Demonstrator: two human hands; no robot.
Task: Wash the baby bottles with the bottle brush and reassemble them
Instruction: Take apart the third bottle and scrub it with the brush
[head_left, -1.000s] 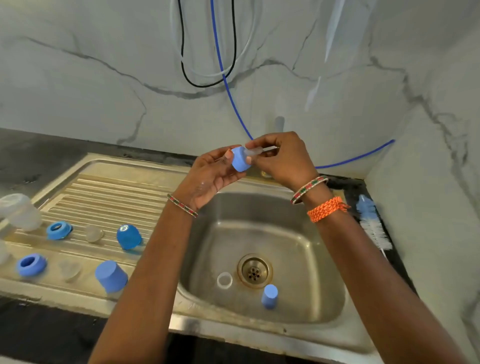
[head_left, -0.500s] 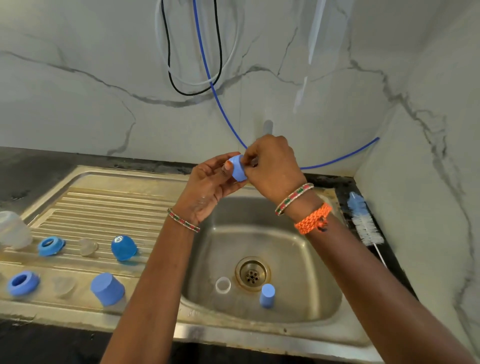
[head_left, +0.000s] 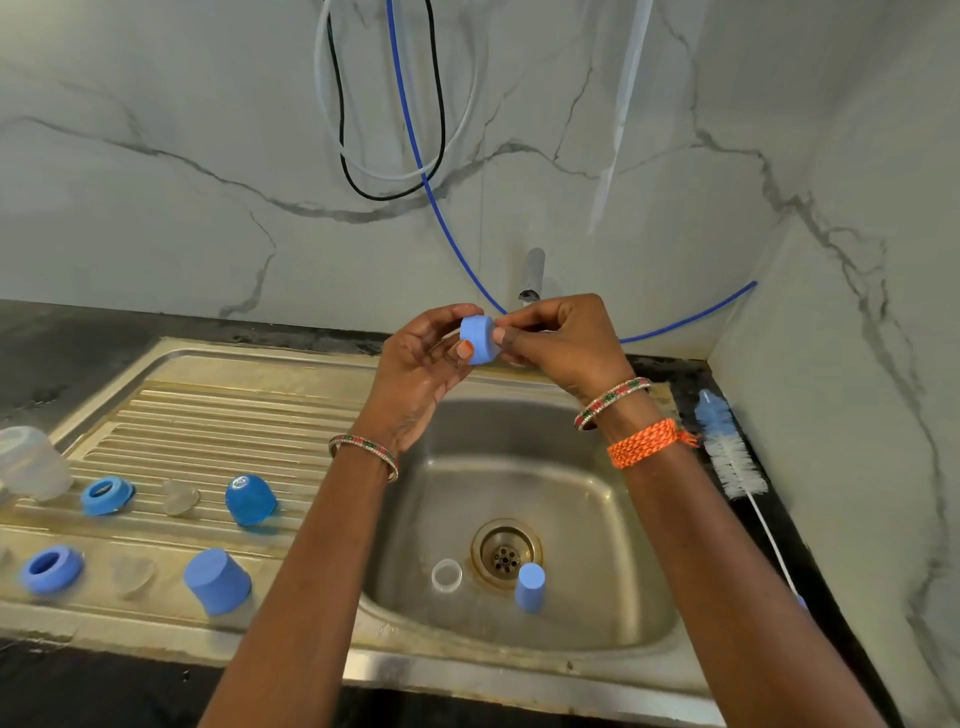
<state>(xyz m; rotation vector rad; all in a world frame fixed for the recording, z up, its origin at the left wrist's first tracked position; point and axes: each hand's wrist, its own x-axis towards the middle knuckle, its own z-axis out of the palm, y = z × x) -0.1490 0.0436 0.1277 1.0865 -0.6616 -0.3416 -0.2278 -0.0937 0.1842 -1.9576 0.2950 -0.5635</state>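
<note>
Above the sink basin (head_left: 597, 519), my left hand (head_left: 421, 369) and my right hand (head_left: 566, 343) together hold a small blue bottle collar (head_left: 479, 339). Left thumb and fingers pinch its left side. My right fingers curl round its right side and hide whatever sits there. The bottle brush (head_left: 727, 447), blue and white bristles on a thin handle, lies on the dark counter to the right of the sink. Inside the basin, a blue cap (head_left: 531, 586) and a clear ring (head_left: 447, 574) stand near the drain (head_left: 505, 554).
On the ribbed drainboard (head_left: 218, 415) at left lie a clear bottle (head_left: 31, 462), two blue collars (head_left: 106, 495) (head_left: 51, 568), two clear teats (head_left: 179, 498) (head_left: 132, 574), a round blue cap (head_left: 250, 500) and a blue cap (head_left: 218, 581). A tap spout (head_left: 532, 275) juts from the marble wall behind my hands.
A clear part that stuck out from the collar toward my right hand a second ago is hidden now. My right fingers have closed over that side. Both hands stayed above the basin.
</note>
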